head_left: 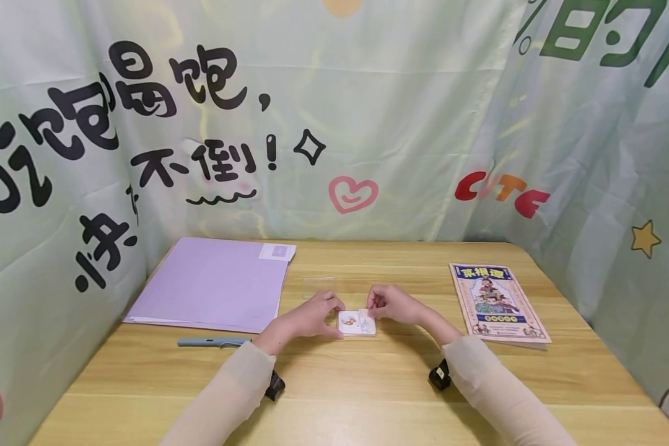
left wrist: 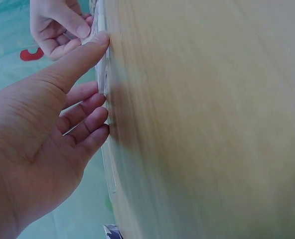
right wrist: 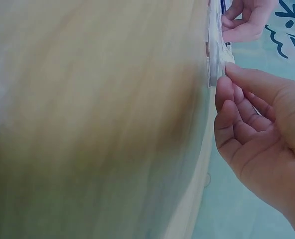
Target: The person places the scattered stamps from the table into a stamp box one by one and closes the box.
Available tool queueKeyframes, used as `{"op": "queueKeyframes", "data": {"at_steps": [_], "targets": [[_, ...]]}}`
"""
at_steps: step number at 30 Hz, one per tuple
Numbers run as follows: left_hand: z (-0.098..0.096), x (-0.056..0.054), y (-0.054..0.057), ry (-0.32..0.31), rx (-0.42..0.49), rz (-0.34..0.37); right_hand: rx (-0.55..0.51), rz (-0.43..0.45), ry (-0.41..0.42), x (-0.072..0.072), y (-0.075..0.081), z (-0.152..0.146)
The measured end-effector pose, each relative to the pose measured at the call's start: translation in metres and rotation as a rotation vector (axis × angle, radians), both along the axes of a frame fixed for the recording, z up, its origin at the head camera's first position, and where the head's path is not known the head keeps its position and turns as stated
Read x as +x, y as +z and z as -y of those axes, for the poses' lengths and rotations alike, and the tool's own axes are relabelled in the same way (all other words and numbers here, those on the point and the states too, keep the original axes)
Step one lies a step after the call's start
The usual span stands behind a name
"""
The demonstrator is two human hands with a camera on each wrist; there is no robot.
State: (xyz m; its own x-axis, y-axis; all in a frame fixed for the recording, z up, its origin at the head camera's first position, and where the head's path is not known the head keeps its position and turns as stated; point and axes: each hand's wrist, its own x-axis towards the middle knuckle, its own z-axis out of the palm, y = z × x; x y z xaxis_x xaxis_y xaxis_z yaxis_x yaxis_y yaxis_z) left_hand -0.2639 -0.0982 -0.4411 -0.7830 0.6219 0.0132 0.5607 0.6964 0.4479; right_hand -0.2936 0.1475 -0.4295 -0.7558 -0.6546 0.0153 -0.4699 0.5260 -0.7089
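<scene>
A small flat case point(head_left: 349, 330) with clear edges lies on the table and holds white cards or stickers; a small picture shows on its left half. My left hand point(head_left: 312, 316) holds the case at its left end, thumb on the near side and fingers toward the far side. At the right end, my right hand point(head_left: 396, 303) pinches a thin whitish piece point(head_left: 365, 314) between thumb and index finger. The right wrist view shows these fingertips point(right wrist: 229, 69) close together, just above the case's edge point(right wrist: 213, 50). Whether the piece is paper or film, I cannot tell.
A clear plastic lid-like piece point(head_left: 319, 286) lies behind the left hand. Purple folder point(head_left: 212, 285) and blue-grey pen point(head_left: 212, 342) are on the left of the wooden table point(head_left: 357, 396). A pink illustrated booklet point(head_left: 498, 303) lies on the right. Printed curtains point(head_left: 401, 124) surround the table's back and sides.
</scene>
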Motion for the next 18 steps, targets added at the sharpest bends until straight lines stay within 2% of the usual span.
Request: {"op": "queueKeyframes", "data": {"at_steps": [5, 18], "targets": [[0.0001, -0.0007, -0.0009, 0.007, -0.002, 0.008, -0.005, -0.009, 0.008, 0.0, -0.0007, -0.0002], [0.0008, -0.0002, -0.001, -0.002, 0.006, -0.004, -0.014, 0.039, -0.025, 0.0015, -0.0022, 0.0006]]}}
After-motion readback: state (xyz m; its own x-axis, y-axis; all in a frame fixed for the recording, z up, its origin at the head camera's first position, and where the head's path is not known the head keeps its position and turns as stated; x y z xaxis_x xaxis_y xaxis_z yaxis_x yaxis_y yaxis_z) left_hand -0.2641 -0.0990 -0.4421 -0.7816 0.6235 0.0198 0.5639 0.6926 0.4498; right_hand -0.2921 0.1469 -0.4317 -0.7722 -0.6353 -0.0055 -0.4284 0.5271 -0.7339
